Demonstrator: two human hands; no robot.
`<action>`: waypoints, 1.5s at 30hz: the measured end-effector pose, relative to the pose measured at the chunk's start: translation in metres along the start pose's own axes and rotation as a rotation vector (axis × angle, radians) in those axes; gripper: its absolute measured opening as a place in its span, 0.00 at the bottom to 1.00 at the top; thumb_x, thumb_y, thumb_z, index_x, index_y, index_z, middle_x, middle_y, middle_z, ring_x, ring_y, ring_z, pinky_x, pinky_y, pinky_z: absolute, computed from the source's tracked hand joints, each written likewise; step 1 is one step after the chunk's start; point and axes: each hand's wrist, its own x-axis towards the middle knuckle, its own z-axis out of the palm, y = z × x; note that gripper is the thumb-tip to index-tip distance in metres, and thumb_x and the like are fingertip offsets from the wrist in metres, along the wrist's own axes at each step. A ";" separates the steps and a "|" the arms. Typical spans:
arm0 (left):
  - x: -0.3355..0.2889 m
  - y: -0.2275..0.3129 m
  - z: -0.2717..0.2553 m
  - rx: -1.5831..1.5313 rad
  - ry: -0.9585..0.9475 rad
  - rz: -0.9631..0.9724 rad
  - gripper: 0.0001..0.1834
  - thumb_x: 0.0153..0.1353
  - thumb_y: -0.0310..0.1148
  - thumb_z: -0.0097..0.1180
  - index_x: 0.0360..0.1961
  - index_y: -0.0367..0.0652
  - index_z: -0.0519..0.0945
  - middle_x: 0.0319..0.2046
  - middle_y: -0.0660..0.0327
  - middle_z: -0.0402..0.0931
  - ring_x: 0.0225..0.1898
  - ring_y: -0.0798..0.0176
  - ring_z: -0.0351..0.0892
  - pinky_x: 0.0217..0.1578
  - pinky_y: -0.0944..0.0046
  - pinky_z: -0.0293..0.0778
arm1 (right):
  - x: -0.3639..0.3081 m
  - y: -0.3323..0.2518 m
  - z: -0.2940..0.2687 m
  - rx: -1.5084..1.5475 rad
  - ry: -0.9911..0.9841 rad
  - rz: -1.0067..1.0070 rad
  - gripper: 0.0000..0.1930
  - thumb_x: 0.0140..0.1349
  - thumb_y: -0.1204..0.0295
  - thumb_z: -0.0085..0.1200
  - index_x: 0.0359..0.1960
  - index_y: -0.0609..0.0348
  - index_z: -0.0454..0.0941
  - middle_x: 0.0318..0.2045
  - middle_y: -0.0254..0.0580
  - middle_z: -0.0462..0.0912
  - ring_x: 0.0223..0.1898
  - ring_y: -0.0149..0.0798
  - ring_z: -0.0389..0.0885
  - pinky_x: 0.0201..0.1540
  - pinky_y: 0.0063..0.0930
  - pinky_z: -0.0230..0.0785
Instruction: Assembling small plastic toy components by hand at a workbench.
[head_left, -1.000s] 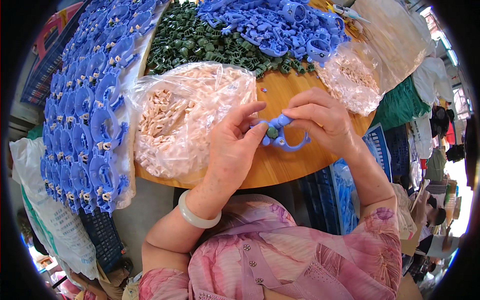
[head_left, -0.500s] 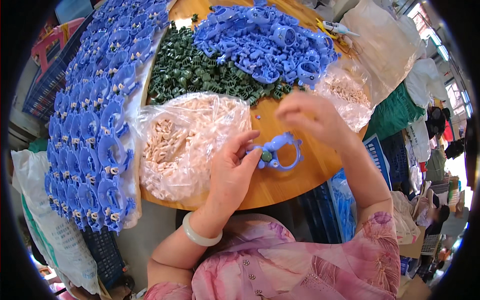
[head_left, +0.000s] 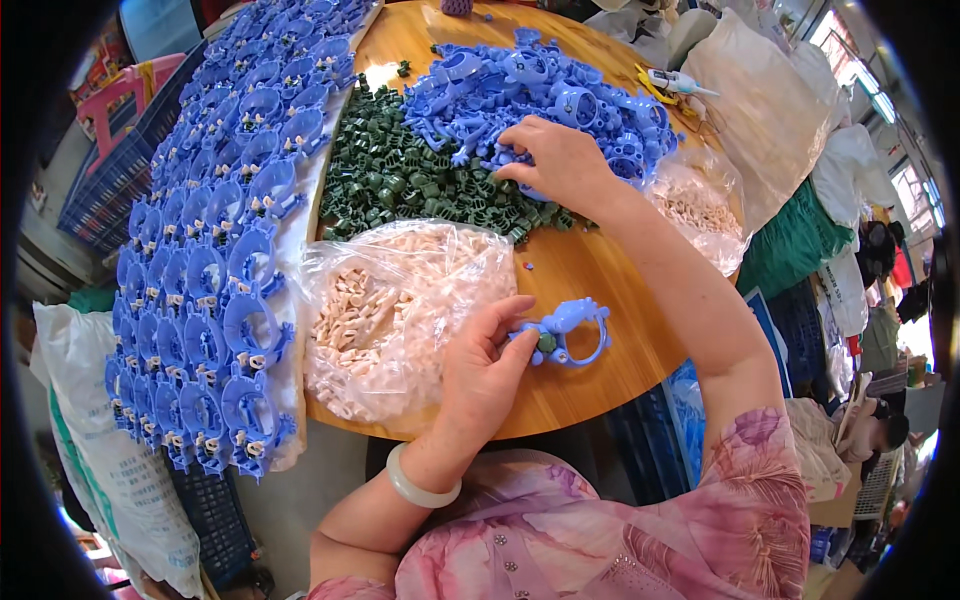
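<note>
Between the thumb and fingers of my left hand (head_left: 485, 365) is a blue plastic toy part with a ring (head_left: 572, 328). A small dark green piece (head_left: 546, 343) sits on it, close to my thumb tip. My right hand (head_left: 565, 165) reaches out over the near edge of a heap of loose blue plastic parts (head_left: 580, 105). Its thumb and forefinger are curved and apart, and I see nothing between them. Beside that heap, just left of the right hand, lies a pile of dark green plastic pieces (head_left: 390, 180).
A clear bag of small cream-coloured pieces (head_left: 365, 310) lies left of my left hand; a smaller bag (head_left: 695, 210) lies at the right. Rows of blue ringed parts (head_left: 205, 270) cover a board at the left. A glue gun (head_left: 675, 82) rests at the table's (head_left: 640, 330) far right.
My right hand has moved up and left, from near the blue toy part to the heaps. The left hand keeps its hold on the part. The whole view has shifted slightly.
</note>
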 end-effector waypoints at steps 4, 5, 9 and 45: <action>0.000 0.001 0.000 0.006 -0.010 -0.020 0.17 0.60 0.22 0.51 0.51 0.35 0.71 0.35 0.61 0.75 0.34 0.73 0.74 0.35 0.74 0.73 | -0.002 0.009 0.000 0.217 0.037 0.024 0.08 0.55 0.72 0.55 0.36 0.59 0.79 0.30 0.38 0.80 0.32 0.36 0.79 0.36 0.26 0.71; 0.000 0.001 0.000 0.004 -0.010 -0.020 0.17 0.60 0.22 0.51 0.51 0.35 0.71 0.35 0.61 0.75 0.34 0.73 0.74 0.35 0.74 0.73 | -0.002 0.013 -0.002 0.215 0.036 0.023 0.08 0.55 0.72 0.55 0.36 0.59 0.79 0.30 0.38 0.80 0.32 0.36 0.79 0.36 0.26 0.71; 0.000 0.001 0.000 0.020 -0.008 -0.009 0.17 0.60 0.22 0.51 0.51 0.36 0.71 0.35 0.61 0.74 0.34 0.73 0.74 0.35 0.73 0.73 | -0.007 0.026 -0.008 0.415 0.011 0.119 0.07 0.56 0.75 0.54 0.36 0.61 0.79 0.32 0.37 0.80 0.32 0.30 0.78 0.36 0.24 0.70; 0.003 -0.003 0.000 -0.114 0.034 0.001 0.15 0.60 0.20 0.49 0.50 0.34 0.72 0.36 0.61 0.74 0.35 0.72 0.75 0.36 0.73 0.74 | -0.163 -0.034 -0.078 1.149 0.010 0.496 0.11 0.56 0.80 0.53 0.42 0.62 0.72 0.30 0.41 0.81 0.30 0.30 0.79 0.33 0.21 0.71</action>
